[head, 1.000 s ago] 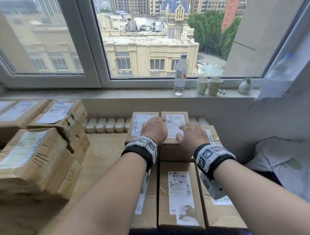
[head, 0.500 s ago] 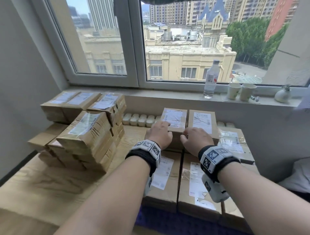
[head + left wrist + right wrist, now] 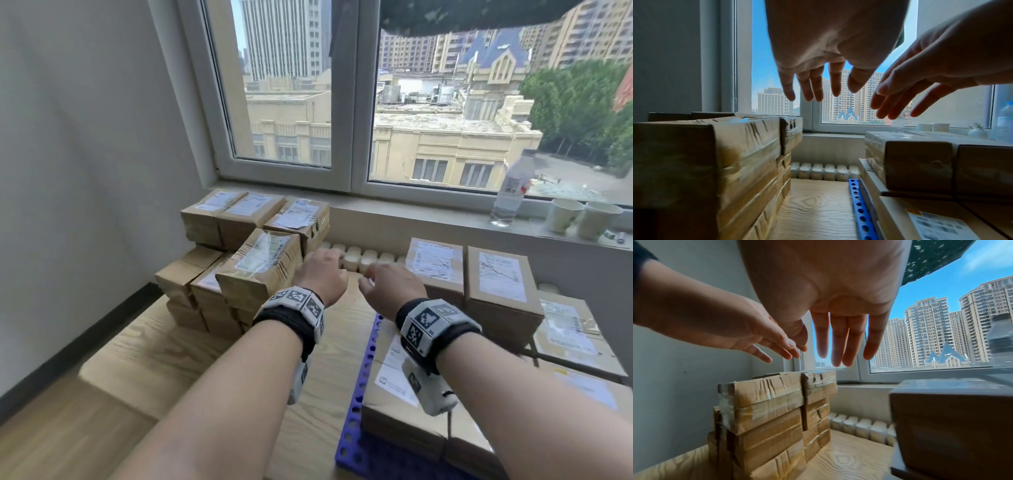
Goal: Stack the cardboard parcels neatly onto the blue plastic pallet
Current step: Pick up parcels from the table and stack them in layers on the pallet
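Between the two stacks, above bare wooden floor (image 3: 164,359), I held both hands in the air, gripping nothing. From the head view my left hand (image 3: 320,274) and right hand (image 3: 390,287) showed only their backs, fingers hidden; the wrist cameras showed every finger spread and nearly straight. To my left stood the loose pile of cardboard parcels (image 3: 246,260) against the wall. On my right, the stacked parcels (image 3: 469,277) sat on the blue plastic pallet (image 3: 359,394), its perforated edge also visible from the left wrist. A water bottle (image 3: 512,186) stood on the sill.
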Motion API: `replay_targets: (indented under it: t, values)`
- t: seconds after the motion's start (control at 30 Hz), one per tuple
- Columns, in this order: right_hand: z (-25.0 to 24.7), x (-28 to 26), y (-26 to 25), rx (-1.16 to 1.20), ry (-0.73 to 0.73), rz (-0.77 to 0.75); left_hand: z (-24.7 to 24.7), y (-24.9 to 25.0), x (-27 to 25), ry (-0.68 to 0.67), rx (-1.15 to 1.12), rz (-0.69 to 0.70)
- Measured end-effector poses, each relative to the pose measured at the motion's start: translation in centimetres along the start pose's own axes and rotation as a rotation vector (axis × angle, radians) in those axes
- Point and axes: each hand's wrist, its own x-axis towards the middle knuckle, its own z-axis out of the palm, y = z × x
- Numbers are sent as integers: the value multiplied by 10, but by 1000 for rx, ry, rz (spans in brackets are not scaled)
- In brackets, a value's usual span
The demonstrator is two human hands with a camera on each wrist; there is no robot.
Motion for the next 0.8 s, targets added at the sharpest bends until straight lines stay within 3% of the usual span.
replay_targets:
  t: [0.27,0.57,0.8]
  values:
    - [20,28,-79,-7,36,20,-40,-80,19,7,-21,4]
    - [53,70,-139,82,24,144,-67,-161,55,5,-40,18]
    - [79,88,-162,295,8,292,-70,-212,83,-32,-232,-107]
